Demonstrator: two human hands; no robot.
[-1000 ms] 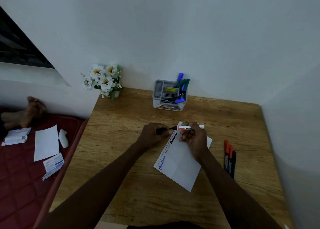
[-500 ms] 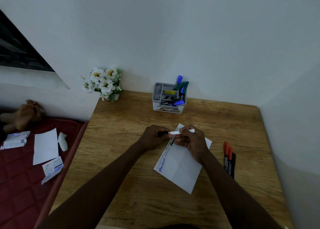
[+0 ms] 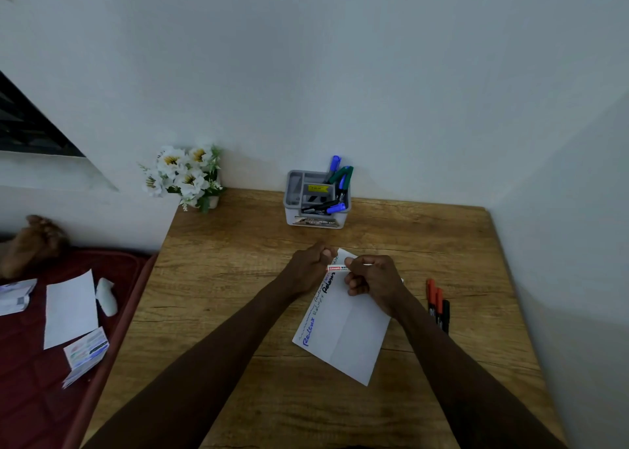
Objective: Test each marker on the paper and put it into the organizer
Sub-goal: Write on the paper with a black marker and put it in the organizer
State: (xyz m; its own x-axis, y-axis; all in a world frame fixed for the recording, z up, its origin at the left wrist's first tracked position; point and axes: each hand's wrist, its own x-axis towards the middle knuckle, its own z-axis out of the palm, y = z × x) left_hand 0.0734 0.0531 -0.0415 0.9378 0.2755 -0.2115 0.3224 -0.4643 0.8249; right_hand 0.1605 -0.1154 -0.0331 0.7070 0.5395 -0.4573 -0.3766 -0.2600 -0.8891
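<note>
1. The marker (image 3: 338,268) shows only a short middle stretch. Both its ends are buried in the left hand (image 3: 306,268) and the right hand (image 3: 374,278).
2. The far corner of the paper (image 3: 343,339) lies partly under the hands.
3. The label print on the organizer (image 3: 320,223) is too small to read.
4. The near edge of the bench (image 3: 238,278) is cut off by the bottom of the picture.

paper (image 3: 354,329): blue "Relex…", black "Relex…" | marker (image 3: 338,268) label: unreadable | organizer (image 3: 316,219) yellow sticker (image 3: 316,188): unreadable

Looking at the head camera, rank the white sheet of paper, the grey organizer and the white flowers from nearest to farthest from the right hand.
1. White sheet of paper: directly beneath the right hand.
2. Grey plastic organizer: further back, slightly to the left.
3. White flowers: farthest, back and well to the left.
</note>
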